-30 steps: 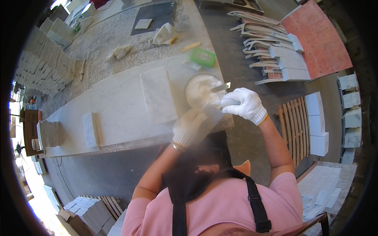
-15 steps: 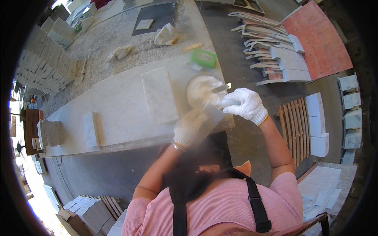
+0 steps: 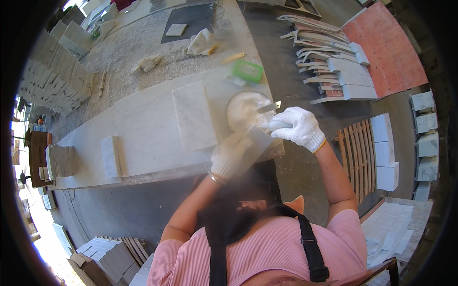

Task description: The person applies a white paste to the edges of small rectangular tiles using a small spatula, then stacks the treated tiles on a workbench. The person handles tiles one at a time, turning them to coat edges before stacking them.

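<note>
My left hand (image 3: 229,158), in a white knit glove, is closed round a small flat white stone piece (image 3: 260,141) and tilts it beside a round bowl. White paste (image 3: 245,107) fills the bowl (image 3: 227,110), and a flat metal blade (image 3: 269,107) juts over its right rim. My gloved right hand (image 3: 300,127) is closed on a pale rounded handle (image 3: 279,125) at the upper edge of the piece. What the handle belongs to is hidden. Left of the bowl, a white marble tile (image 3: 193,117) lies flat on the stone bench.
A green box (image 3: 247,71) and a yellow-handled strip (image 3: 233,58) lie beyond the bowl. Loose gloves (image 3: 202,43) rest on the dusty surface. Stacked tiles (image 3: 57,69) stand at the far left, and a small marble block (image 3: 110,156) nearer. A wooden pallet (image 3: 356,159) is to the right.
</note>
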`<state>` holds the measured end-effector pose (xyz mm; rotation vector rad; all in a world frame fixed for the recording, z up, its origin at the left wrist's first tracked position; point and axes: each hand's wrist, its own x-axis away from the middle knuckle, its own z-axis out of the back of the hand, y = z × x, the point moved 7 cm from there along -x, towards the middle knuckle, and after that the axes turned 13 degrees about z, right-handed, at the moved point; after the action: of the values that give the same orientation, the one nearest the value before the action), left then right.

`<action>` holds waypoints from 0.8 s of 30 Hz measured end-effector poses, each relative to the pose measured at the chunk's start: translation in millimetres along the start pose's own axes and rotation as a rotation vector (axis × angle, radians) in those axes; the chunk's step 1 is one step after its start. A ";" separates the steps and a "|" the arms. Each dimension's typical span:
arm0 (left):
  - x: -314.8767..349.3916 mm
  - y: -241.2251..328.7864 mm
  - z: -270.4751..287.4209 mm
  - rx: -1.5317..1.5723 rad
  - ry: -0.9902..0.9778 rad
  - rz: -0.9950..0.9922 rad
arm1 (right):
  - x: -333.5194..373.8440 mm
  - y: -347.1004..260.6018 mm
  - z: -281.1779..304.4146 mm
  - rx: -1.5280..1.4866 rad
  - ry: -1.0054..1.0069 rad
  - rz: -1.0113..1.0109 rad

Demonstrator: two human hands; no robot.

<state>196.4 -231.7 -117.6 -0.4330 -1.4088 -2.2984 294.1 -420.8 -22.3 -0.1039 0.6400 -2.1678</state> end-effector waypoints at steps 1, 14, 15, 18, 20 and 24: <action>0.1 0.1 0.2 0.002 0.005 -0.008 | -0.2 -0.6 -0.4 0.001 -0.004 0.008; 13.3 17.6 2.7 -0.156 0.082 -0.259 | -25.9 19.8 2.8 -0.529 0.212 -0.187; 12.8 18.3 1.2 -0.153 0.070 -0.301 | -38.9 22.3 2.3 -0.531 0.219 -0.192; -0.5 -1.9 -4.9 0.026 0.016 -0.128 | -80.7 29.2 -9.0 -0.751 0.228 -0.208; -4.7 -9.0 -10.0 0.119 0.013 -0.141 | -113.8 30.2 -16.3 -0.603 0.263 -0.134; -8.2 -16.9 -14.1 0.081 0.024 -0.215 | -164.4 39.2 -57.2 -0.463 0.029 -0.147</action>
<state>194.5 -235.9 -140.5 -0.2389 -1.5991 -2.3920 410.0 -292.6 -66.6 -0.3757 1.1733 -2.1228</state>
